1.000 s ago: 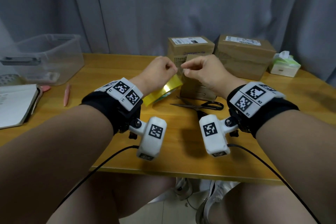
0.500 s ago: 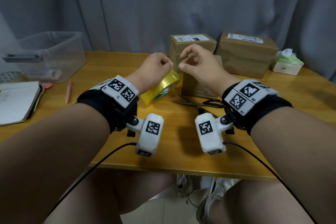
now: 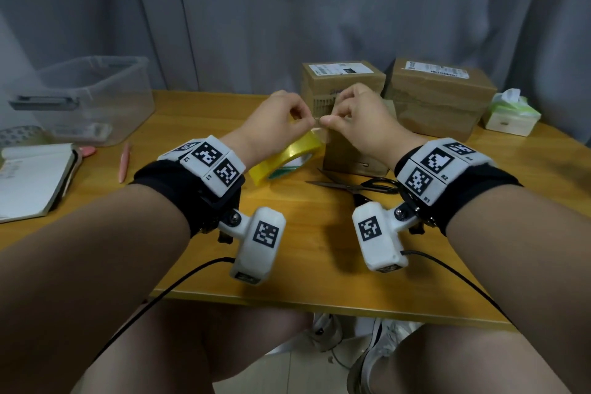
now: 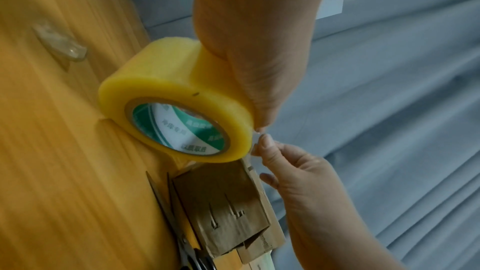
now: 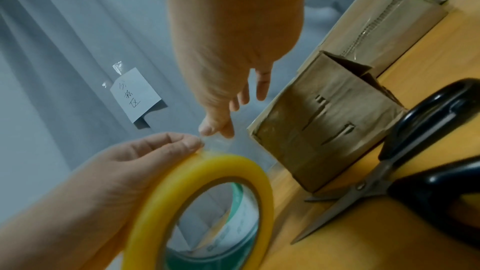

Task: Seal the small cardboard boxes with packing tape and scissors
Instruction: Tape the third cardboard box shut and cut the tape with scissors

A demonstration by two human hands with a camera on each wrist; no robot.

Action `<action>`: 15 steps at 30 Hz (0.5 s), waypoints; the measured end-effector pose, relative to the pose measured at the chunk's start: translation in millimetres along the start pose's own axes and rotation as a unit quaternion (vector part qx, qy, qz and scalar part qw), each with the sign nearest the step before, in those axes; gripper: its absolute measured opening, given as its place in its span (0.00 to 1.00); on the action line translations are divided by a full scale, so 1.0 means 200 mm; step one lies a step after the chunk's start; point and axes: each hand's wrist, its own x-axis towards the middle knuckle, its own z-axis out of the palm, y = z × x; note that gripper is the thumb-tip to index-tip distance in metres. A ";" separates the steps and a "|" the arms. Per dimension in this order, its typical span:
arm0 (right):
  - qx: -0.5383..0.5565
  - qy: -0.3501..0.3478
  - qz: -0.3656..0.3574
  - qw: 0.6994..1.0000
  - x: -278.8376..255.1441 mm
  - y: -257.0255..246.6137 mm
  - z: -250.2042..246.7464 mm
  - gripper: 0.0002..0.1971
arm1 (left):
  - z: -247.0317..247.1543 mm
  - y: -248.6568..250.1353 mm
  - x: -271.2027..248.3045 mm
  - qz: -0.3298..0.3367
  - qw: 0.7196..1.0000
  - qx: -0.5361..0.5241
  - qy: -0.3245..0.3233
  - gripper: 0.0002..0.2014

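Holding yellow tape roll [image 3: 285, 155], left hand [image 3: 275, 125] curled; right hand [image 3: 361, 125] grip pinching clear tape end.

Both forearms reach forward side by side, wrists raised, each with a black strap and white tagged block. The left hand [image 3: 275, 125] is curled, fingers wrapped over the tape [image 3: 287, 155] with thumb and forefinger pinched at its top edge. The right hand [image 3: 358, 121] sits just beside it, thumb and forefinger pinching the tape's loose end, other fingers loosely curled. Fingertips of both hands almost touch.
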 end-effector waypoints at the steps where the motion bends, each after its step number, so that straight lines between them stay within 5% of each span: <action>1: -0.012 0.004 -0.005 1.000 0.01 0.02 -0.01 0.13 | -0.01 -0.01 0.01 -0.001 1.000 0.018 0.013 0.03; 4: -0.091 -0.034 0.021 0.995 0.01 0.14 -0.05 0.16 | -0.02 -0.07 0.04 -0.012 0.996 0.076 0.041 0.09; 8: -0.188 -0.176 0.096 0.961 -0.02 0.30 -0.04 0.31 | 0.04 -0.11 0.07 -0.022 0.979 0.203 -0.020 0.26; 13: -0.196 -0.112 0.057 0.972 -0.03 0.28 -0.05 0.36 | 0.14 -0.12 0.07 -0.023 0.956 0.258 -0.139 0.23; 15: -0.214 -0.098 0.063 0.970 -0.03 0.26 -0.05 0.34 | 0.17 -0.07 0.08 0.001 0.948 0.293 -0.128 0.22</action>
